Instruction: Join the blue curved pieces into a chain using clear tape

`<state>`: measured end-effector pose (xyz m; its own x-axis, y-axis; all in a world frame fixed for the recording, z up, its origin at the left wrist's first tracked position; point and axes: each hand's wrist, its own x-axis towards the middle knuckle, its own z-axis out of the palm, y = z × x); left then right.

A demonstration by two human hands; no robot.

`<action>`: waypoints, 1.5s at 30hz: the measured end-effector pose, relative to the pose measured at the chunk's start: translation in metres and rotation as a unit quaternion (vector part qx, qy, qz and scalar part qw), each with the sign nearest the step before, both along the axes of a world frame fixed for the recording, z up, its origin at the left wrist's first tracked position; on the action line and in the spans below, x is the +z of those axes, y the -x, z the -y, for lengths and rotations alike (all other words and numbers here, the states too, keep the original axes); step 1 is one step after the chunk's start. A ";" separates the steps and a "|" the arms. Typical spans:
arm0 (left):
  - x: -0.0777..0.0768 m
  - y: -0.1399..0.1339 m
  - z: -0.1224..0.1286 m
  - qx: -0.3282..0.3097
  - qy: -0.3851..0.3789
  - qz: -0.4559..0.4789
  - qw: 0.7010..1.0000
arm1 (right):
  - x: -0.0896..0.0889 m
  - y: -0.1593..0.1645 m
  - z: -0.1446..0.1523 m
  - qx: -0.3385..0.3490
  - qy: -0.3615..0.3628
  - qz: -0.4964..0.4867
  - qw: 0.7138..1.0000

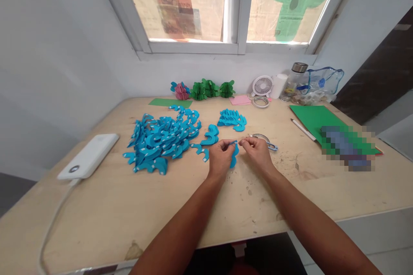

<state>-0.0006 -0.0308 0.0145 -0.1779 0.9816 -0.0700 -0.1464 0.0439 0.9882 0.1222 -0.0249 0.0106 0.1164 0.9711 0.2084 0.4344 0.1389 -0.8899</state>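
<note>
Between the fingertips of my left hand [219,157] is a wavy blue paper cutout [235,161], hanging down toward the tabletop. My right hand [257,151] is pinched close beside the cutout's upper edge; whatever its fingertips hold is too small to make out. Just left of my hands lie a few more blue cutouts [211,134], and beyond them a neat overlapping row of cutouts [231,119]. A large heap of cutouts [161,139] with small white squares on them covers the left middle of the table. Behind my right hand are a roll of tape [260,137] and a blue-handled tool [272,147], partly hidden.
A white power bank [90,157] with a cable lies at left. Along the wall stand folded green paper figures [209,88], a small fan [262,86] and a bottle [294,80]. Green sheets [311,118] and a white pen [302,129] lie at right.
</note>
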 end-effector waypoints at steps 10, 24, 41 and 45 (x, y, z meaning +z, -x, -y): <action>0.005 0.003 0.001 -0.023 0.064 0.093 0.993 | 0.014 -0.040 -0.012 -0.147 -0.046 0.143 0.978; 0.010 0.001 0.006 -0.074 0.084 0.102 0.988 | 0.003 -0.034 -0.015 -0.108 0.004 0.430 0.896; 0.011 0.001 0.006 -0.085 0.081 0.112 0.987 | 0.002 -0.028 -0.015 -0.100 -0.005 0.465 0.880; 0.010 0.002 0.006 -0.084 0.083 0.115 0.986 | 0.002 -0.027 -0.015 -0.092 0.004 0.484 0.870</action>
